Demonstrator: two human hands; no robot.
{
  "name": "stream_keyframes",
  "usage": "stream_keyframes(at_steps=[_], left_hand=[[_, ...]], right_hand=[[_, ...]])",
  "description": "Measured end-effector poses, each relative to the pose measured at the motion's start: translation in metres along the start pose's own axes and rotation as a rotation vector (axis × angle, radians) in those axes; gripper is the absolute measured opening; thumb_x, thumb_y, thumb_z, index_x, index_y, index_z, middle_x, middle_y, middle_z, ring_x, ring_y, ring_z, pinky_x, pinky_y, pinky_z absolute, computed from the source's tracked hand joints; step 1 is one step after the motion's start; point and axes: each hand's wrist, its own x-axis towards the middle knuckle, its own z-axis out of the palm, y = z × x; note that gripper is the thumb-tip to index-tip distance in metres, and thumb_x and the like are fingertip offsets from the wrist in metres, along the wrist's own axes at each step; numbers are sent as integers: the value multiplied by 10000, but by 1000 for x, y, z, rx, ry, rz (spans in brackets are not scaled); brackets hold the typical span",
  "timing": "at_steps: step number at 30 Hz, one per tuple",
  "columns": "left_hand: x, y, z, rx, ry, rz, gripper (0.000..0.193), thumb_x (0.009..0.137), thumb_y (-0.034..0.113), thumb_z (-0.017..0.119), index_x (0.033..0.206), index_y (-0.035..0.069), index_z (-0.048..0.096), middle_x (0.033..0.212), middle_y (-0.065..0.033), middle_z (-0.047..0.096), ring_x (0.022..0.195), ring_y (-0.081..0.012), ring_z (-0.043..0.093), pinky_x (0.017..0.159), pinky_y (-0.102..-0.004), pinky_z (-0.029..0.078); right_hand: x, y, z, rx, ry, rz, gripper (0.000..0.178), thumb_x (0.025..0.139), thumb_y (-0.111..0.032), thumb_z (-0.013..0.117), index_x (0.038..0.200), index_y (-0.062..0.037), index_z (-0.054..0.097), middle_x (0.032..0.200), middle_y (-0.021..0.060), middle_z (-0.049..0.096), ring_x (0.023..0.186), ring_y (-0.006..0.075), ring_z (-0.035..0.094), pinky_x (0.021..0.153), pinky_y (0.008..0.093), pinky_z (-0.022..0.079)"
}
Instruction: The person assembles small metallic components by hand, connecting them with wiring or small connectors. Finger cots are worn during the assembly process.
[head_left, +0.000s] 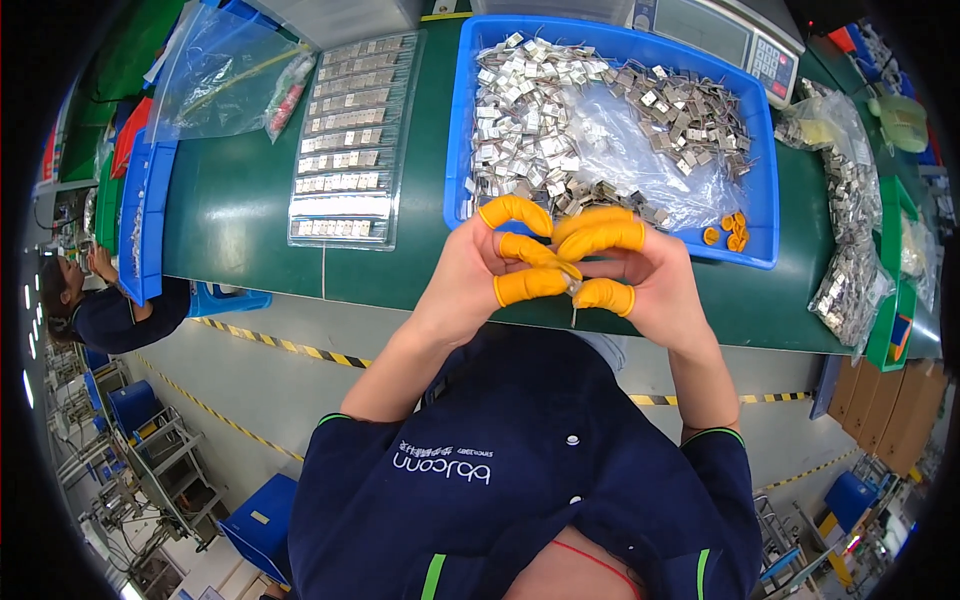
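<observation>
The left hand [475, 270] and right hand [658, 280], both curled nearly closed, are pinching a silvery part [573, 286] between them, its thin lead [574, 316] pointing toward the worker [530, 410].

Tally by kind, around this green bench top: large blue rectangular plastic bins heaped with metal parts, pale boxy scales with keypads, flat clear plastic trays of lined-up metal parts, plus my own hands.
Large blue rectangular plastic bin: 1
Pale boxy scale: 1
Flat clear plastic tray: 1 seen; can't tell if any lie beneath
Hands, left hand and right hand: 2
Total: 5
</observation>
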Motion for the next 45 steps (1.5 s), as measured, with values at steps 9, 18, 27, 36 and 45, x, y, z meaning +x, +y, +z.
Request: stream_keyframes(at_steps=[9,18,27,36,45], left_hand=[[24,13,-1,62,95,66,274,806,2,586,1060,1,484,899,-133,626,801,-178,622,693,-249,490],[50,25,-31,1826,103,406,145,607,66,685,736,10,649,797,-68,589,859,-209,495,801,-337,338],[66,24,-39,1962,-11,426,146,548,43,666,689,29,631,726,-69,558,820,-207,504,768,-335,331],[55,28,-38,1783,64,451,139,632,94,683,749,29,645,748,-90,584,801,-222,533,776,-339,344],[36,29,-33,1425,358,524,152,736,137,652,875,86,684,765,-56,604,801,-194,504,778,-309,323]], right_hand=[[10,-22,-12,-608,241,-157,197,730,-27,655,927,-27,656,924,86,654,829,160,616,750,260,469],[72,2,-27,-1230,27,-350,236,699,-47,642,934,-48,627,945,100,602,918,274,549,814,335,437],[86,23,-16,-1419,-162,-171,101,630,11,597,730,15,603,776,165,586,793,313,577,688,390,474],[80,20,-12,-1388,-106,-133,73,640,5,595,711,10,606,768,164,589,769,315,576,677,397,465],[64,4,-9,-887,258,-279,186,733,-25,638,915,13,638,827,127,624,741,229,621,660,291,489]])
